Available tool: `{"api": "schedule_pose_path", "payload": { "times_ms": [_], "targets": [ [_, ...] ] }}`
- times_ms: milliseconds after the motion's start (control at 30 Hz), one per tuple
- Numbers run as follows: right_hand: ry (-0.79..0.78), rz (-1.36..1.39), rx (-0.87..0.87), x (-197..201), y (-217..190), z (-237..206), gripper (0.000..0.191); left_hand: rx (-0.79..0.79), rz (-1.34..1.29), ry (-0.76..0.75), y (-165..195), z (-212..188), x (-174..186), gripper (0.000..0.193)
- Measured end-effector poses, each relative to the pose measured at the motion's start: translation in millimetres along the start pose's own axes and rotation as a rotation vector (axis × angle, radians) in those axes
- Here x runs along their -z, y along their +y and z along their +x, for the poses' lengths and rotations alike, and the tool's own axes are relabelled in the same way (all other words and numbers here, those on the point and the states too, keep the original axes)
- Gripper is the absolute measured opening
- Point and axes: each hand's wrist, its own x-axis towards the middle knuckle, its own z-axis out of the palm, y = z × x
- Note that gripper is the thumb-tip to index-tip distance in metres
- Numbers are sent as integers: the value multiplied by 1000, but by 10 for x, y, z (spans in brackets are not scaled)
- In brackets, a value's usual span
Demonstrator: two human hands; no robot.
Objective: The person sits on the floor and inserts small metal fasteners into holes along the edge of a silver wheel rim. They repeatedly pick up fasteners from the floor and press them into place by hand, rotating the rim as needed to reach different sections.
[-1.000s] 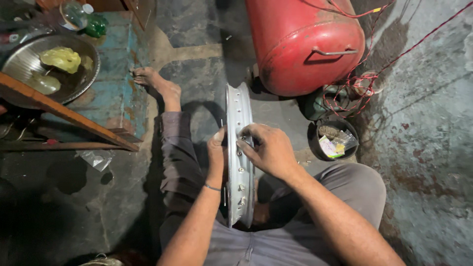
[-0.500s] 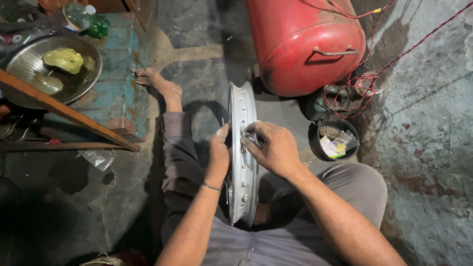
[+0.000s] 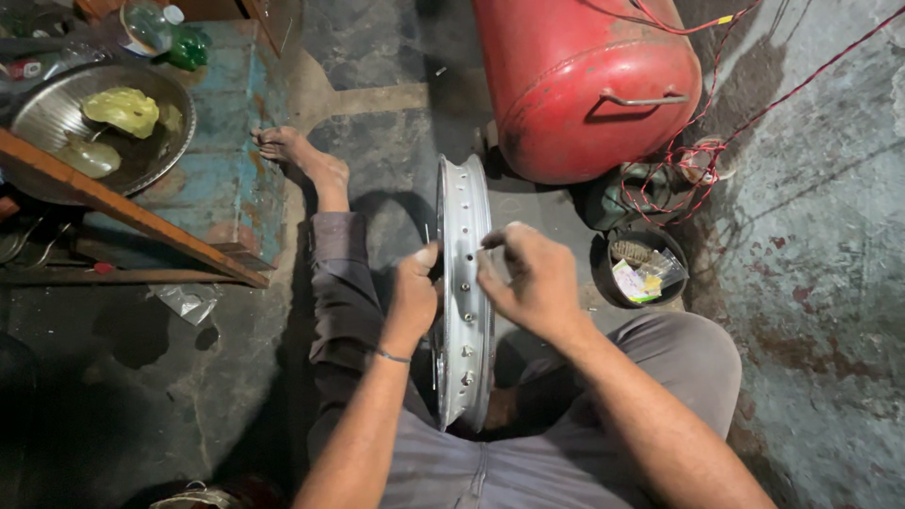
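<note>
Silver wheel rim (image 3: 464, 236) upright between knees, left hand (image 3: 413, 294) pinching its edge, right hand (image 3: 530, 273) fingers curled, pinching something too small to tell at rim.

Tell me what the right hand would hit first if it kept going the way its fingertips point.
The right hand points left, fingertips at the outer face of the upright silver wheel rim. Going on, it would meet that rim at once, probably by the spoke holes. The left hand lies beyond it.

Right hand (image 3: 533, 278) lifted slightly off the upright silver spoked-wheel rim (image 3: 464, 311), fingers now pinched at its edge; left hand (image 3: 413, 294) shifted up.
</note>
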Motion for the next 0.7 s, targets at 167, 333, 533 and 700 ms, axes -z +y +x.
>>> {"api": "schedule_pose_path", "payload": {
  "times_ms": [167,333,533,700],
  "targets": [
    [-32,-23,-242,94,439,77,19,-154,6,205,185,291,35,40],
    [-379,-381,-343,-180,1181,58,21,-447,510,78,366,238,64,60],
    [-688,-556,-595,-712,1848,-219,26,155,788,120,150,-68,67,30],
    [-794,-637,-627,-780,1971,-331,32,-84,732,214,161,60,254,22]
  ]
}}
